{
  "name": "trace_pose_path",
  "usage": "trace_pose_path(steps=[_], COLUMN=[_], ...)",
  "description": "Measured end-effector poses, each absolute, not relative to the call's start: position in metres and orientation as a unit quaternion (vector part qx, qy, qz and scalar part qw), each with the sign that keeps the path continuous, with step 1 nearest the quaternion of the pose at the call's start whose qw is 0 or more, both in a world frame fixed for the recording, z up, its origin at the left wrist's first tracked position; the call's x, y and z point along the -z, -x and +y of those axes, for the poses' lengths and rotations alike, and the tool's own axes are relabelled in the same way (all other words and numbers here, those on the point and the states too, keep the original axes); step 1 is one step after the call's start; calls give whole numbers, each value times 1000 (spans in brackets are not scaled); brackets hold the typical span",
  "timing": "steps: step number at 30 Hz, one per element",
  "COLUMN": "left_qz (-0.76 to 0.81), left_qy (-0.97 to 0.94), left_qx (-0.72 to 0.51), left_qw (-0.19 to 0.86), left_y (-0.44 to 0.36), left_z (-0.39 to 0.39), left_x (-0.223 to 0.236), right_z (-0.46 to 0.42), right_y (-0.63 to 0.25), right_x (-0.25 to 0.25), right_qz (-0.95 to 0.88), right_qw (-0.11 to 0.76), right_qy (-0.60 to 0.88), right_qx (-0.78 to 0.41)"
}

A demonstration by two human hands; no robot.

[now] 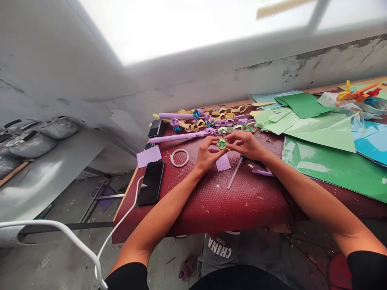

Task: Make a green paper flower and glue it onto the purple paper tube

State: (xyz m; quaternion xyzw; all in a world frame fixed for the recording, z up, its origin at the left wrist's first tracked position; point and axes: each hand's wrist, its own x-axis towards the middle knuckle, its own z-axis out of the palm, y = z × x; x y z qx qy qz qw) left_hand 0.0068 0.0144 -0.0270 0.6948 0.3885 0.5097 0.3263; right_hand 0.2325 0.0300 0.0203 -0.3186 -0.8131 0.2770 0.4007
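A small green paper flower (pixel 222 143) is held up between my two hands above the dark red table (pixel 193 197). My left hand (pixel 208 155) pinches it from the left with thumb and fingers. From the right, the fingertips of my right hand (pixel 246 145) close on its other edge. Below my hands lie a small purple paper square (pixel 223 162) and a pen with a clear barrel (pixel 235 173). Just beyond them stretch paper-ring chains (pixel 226 122) in yellow, purple and green, with rolled purple paper sticks (pixel 178 138) alongside.
A black phone (pixel 151 183), a purple sheet (pixel 149 156) and a white tape ring (pixel 179 158) lie on the left. Green paper sheets (pixel 320 135) and a green plastic-wrapped pack (pixel 329 169) cover the right. A white cable (pixel 60 226) crosses the lower left.
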Motion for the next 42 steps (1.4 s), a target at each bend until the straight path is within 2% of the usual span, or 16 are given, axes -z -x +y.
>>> trace_pose_path(steps=[6, 11, 14, 18, 23, 27, 33, 42], left_qz=[391, 351, 345, 345, 331, 312, 307, 310], left_qy=[-660, -511, -500, -512, -550, -567, -573, -584], left_qx=[-518, -518, -473, -467, -533, -542, -530, -544], left_qw=[379, 589, 639, 634, 550, 536, 545, 517], left_y=[-7, -6, -5, -7, -8, -9, -5, -3], left_z=[12, 13, 12, 9, 8, 8, 11, 13], left_x=[16, 12, 13, 12, 5, 4, 7, 5], right_z=[31, 32, 33, 33, 33, 32, 29, 32], right_y=[-233, -234, -231, -228, -229, -229, -232, -233], right_x=[-18, -17, -15, -15, -17, -18, -27, -23], right_qz=[-812, -836, -851, -798, -718, -714, -669, -672], right_qw=[404, 405, 391, 406, 420, 401, 421, 430], right_qy=[320, 274, 252, 294, 283, 277, 268, 290], right_qx=[-275, -250, -244, -335, -479, -501, -550, -528])
